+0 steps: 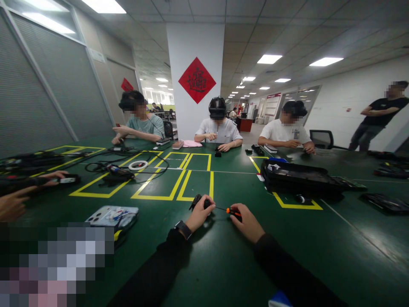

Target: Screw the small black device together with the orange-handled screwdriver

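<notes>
My left hand, with a dark band on its wrist, is closed around a small black part just above the green table. The part's exact kind is mostly hidden by the fingers. In my right hand is a screwdriver with a black and orange handle. Its thin shaft lies roughly level and points left, its tip reaching the black part at my left fingers. Whether the tip sits in a screw is too small to tell.
Yellow tape rectangles mark the green table. An open black case stands to the right, a phone lies to the left, and cables coil farther back. Several people sit opposite; another person's hands work at far left.
</notes>
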Tool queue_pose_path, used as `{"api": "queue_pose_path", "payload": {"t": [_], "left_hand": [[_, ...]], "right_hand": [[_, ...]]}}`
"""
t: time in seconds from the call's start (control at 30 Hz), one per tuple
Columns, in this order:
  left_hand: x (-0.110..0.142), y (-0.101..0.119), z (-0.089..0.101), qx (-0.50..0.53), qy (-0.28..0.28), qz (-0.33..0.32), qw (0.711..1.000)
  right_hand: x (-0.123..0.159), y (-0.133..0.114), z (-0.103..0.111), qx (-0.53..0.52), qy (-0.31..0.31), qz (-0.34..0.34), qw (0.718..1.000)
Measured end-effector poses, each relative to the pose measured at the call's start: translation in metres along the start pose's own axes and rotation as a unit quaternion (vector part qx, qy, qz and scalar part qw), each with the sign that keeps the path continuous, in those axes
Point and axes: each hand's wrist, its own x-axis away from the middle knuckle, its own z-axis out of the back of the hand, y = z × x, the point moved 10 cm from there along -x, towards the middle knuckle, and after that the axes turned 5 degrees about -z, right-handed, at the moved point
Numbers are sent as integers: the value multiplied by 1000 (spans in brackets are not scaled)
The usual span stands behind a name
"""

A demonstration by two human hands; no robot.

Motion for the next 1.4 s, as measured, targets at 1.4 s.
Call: {"api": "queue_pose_path", "payload": {"t": [1.4], "left_hand": [[-1,1,2,9,5,-19,1000]], "right_hand": [[1,-9,0,14,0,32,999]]}}
